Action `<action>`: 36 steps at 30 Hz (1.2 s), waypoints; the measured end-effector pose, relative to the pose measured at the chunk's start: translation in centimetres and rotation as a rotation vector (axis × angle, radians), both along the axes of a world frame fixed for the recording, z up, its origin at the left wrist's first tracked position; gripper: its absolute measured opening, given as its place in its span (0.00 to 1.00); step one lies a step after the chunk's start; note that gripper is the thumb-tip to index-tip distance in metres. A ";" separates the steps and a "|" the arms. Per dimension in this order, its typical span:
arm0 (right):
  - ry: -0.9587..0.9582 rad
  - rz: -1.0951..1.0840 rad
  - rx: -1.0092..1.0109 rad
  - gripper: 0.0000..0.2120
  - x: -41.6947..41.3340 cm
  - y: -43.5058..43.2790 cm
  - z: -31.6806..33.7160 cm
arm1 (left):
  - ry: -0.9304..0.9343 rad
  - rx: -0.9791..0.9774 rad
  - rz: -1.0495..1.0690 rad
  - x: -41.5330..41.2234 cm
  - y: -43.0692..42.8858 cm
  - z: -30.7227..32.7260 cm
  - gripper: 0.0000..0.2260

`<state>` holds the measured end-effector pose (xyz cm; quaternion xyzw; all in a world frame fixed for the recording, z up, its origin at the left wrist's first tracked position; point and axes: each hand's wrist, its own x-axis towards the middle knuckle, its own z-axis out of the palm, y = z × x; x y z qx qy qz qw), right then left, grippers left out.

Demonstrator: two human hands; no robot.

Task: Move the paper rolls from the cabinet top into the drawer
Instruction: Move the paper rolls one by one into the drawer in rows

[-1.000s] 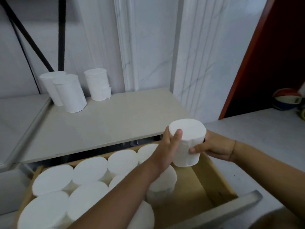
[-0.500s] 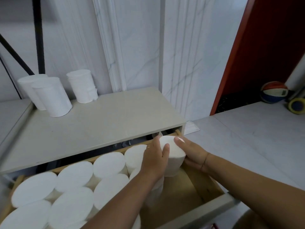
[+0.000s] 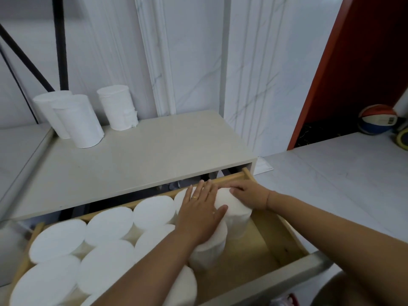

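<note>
Roll [image 3: 237,214] upright in drawer [image 3: 286,242]; left hand [image 3: 201,214] spread flat on top, right hand [image 3: 250,195] laid against it

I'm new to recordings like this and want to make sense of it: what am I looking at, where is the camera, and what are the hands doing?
There is no machine here. A person works with bare hands, and the single picture comes from a wide-angle camera worn on the head, looking forward and down.

The left hand lies flat, fingers straight, across the tops of white paper rolls, with its thumb against the end roll. That roll stands upright in an open wooden drawer. The right hand touches the end roll from the other side; whether it grips is unclear.

Other rolls stand packed in the drawer's left part. Three more rolls stand on the cabinet top above. A ball lies on the floor at far right.
</note>
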<state>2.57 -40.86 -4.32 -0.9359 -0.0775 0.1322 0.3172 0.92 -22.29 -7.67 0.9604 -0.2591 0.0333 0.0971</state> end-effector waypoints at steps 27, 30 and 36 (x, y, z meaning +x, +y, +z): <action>0.834 0.407 -0.041 0.21 -4.0 -0.7 1.5 | -0.014 0.039 0.032 -1.5 3.4 -0.2 0.29; 0.749 0.279 -0.004 0.23 -5.3 0.3 1.0 | -0.012 0.046 0.049 -1.6 3.5 -0.2 0.29; 0.940 -0.081 0.178 0.32 -7.0 -1.4 0.8 | 0.011 0.037 0.023 -1.7 4.2 -0.3 0.32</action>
